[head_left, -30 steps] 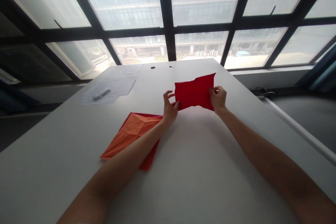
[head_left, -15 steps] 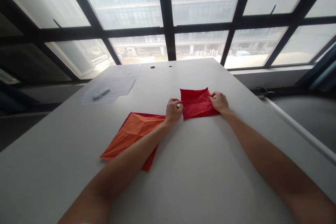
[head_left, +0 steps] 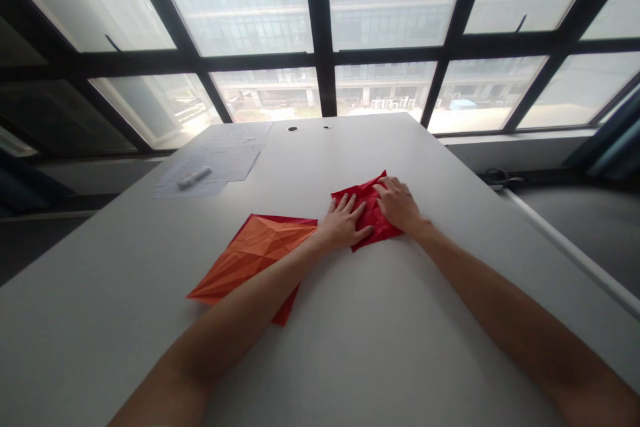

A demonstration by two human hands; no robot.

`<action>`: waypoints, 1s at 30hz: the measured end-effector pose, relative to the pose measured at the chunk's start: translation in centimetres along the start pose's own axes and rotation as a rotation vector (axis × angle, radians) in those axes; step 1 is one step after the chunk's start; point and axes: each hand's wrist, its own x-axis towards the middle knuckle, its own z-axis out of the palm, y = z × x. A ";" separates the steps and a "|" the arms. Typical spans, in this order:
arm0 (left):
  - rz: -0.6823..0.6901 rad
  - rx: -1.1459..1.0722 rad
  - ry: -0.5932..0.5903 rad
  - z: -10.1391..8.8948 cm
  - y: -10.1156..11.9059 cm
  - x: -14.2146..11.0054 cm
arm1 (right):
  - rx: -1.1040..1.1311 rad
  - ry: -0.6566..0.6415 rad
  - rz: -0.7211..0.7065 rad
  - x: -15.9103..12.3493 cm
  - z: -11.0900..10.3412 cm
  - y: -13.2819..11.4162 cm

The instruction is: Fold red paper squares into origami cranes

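Observation:
A creased sheet of red paper [head_left: 371, 215] lies on the white table, turned at a slant. My left hand [head_left: 344, 221] rests flat on its left part with the fingers spread. On its right part lies my right hand [head_left: 397, 203], fingers stretched over the paper and the palm down. The two hands cover both side edges of the sheet. To the left, partly under my left forearm, is a creased orange sheet of paper [head_left: 257, 245], with red paper [head_left: 286, 310] showing from beneath it.
Several white paper sheets [head_left: 235, 163] lie at the table's far left, with a whitish tube-like object [head_left: 194, 177] on them. Two small round holes are near the far edge of the table [head_left: 390, 353]. Dark-framed windows [head_left: 325, 57] stand behind it.
Both hands have gone from pinching the red paper's side edges to lying flat on it. The red sheet has turned at a slant and moved slightly nearer. The orange paper stays put.

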 end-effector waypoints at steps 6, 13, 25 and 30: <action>0.051 -0.007 -0.082 -0.5 0.2 -0.1 | 0.165 -0.311 -0.109 0.4 2.4 0.1; 0.021 0.011 -0.087 -0.2 -0.2 0.0 | 0.107 -0.309 0.179 0.9 2.9 3.9; 0.019 0.028 -0.096 0.0 -0.6 0.0 | 0.114 0.193 0.180 0.2 0.4 1.0; 0.066 0.026 -0.120 -0.2 -0.8 -0.1 | 0.215 -0.203 -0.076 -0.9 2.1 -1.5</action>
